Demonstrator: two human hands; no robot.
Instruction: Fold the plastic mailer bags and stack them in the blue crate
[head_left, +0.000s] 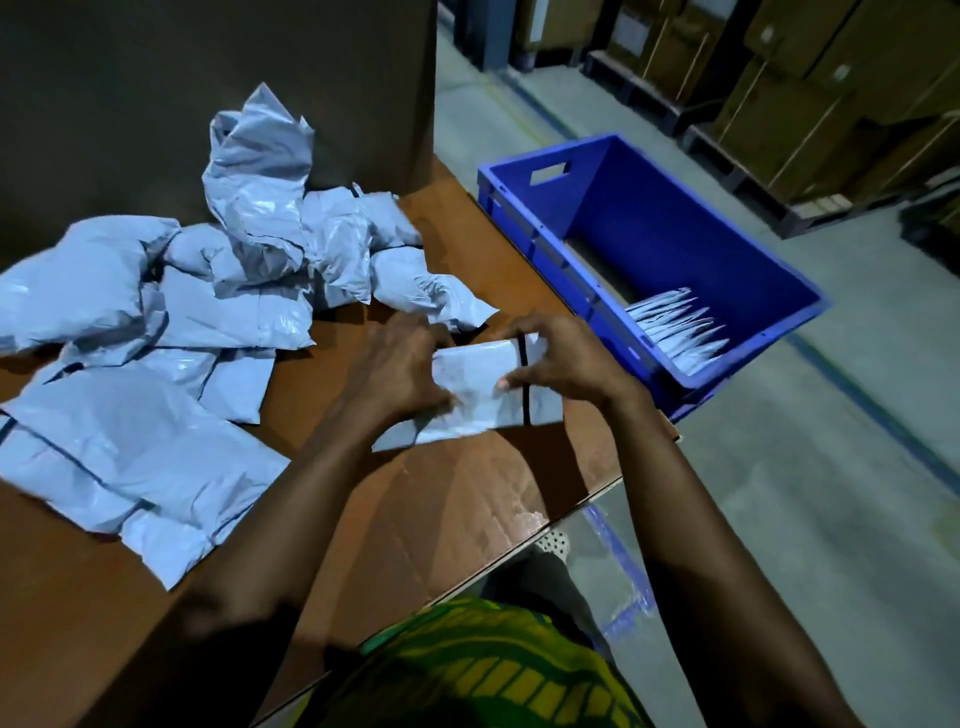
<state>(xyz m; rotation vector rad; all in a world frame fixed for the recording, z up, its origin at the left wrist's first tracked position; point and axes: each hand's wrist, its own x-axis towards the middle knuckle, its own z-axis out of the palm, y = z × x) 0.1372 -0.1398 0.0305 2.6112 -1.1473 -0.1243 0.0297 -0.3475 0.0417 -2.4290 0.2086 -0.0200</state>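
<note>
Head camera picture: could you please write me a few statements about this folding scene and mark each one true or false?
1. The left hand and the right hand both hold one bag on the table. True.
2. The blue crate is empty. False: folded bags lie in its near end.
3. A heap of loose bags lies on the table to the left of the hands. True.
4. The blue crate stands to the person's left. False: it is on the right, past the table's edge.
</note>
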